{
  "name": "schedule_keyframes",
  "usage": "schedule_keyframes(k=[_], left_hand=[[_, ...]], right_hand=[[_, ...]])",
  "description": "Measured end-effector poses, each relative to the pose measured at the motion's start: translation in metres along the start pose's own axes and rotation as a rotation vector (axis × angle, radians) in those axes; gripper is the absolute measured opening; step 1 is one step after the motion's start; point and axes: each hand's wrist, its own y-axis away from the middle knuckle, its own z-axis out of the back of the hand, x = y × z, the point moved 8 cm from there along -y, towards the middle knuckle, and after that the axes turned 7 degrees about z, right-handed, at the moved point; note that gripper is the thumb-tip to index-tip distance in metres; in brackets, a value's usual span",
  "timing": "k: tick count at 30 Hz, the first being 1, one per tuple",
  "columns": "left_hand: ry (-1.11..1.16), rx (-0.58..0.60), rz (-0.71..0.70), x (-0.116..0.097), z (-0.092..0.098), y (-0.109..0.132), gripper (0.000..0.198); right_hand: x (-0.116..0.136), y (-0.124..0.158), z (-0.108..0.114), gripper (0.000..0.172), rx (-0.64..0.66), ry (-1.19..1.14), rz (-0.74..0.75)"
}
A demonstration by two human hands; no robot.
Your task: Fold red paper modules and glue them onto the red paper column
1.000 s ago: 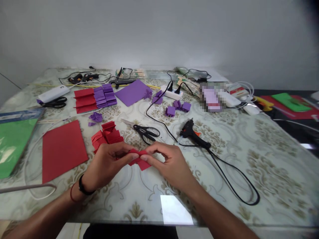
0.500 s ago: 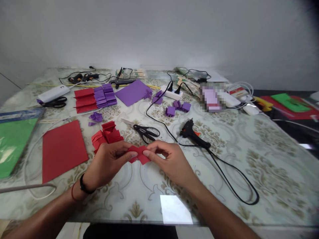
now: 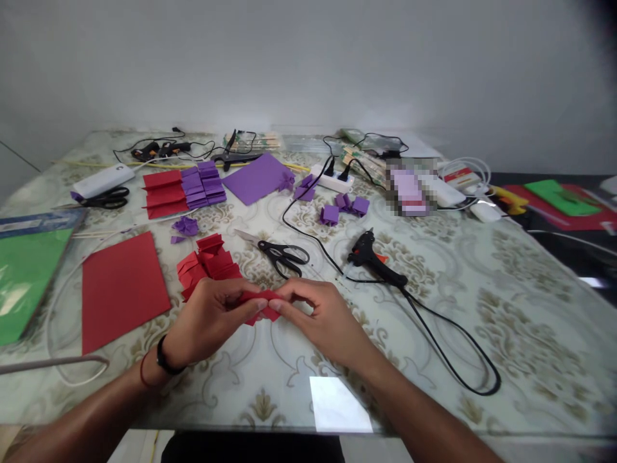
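Note:
Both hands meet just above the table near its front edge, pinching one small folded red paper piece [image 3: 261, 306]. My left hand [image 3: 212, 318] grips its left side with thumb and fingers closed. My right hand [image 3: 321, 318] pinches its right side, fingers curled. Most of the piece is covered by the fingertips. A pile of folded red paper pieces [image 3: 207, 262] lies just beyond my left hand. Black scissors [image 3: 279, 253] lie behind the hands, and a black glue gun [image 3: 373, 259] with its cord lies to the right.
A red sheet [image 3: 120, 288] and a green sheet [image 3: 24, 276] lie at the left. Purple folded pieces [image 3: 202, 183], a purple sheet [image 3: 255, 177], a power strip [image 3: 332, 180], cables and chargers crowd the far side. The glue gun cord [image 3: 457, 354] loops at the right.
Both hands have pressed closer together on the red piece, folding it smaller, so less of it shows below the fingers. Nothing else on the table has moved.

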Motion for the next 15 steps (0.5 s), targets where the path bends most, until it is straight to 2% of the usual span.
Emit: schedule_keyframes(k=[3, 7, 11, 15], left_hand=[[0.026, 0.058, -0.015, -0.005, -0.002, 0.002, 0.028], [-0.035, 0.001, -0.090, -0.011, 0.002, 0.005, 0.025], [-0.053, -0.019, -0.099, -0.007, 0.001, 0.003, 0.025], [0.017, -0.008, -0.049, -0.002, 0.000, -0.001, 0.030]], right_hand=[[0.004, 0.000, 0.003, 0.019, -0.027, 0.026, 0.040], [0.007, 0.000, 0.005, 0.021, -0.039, 0.021, 0.053], [0.003, 0.000, 0.002, 0.021, -0.013, -0.019, 0.003], [-0.009, 0.000, 0.006, 0.017, -0.060, -0.088, -0.066]])
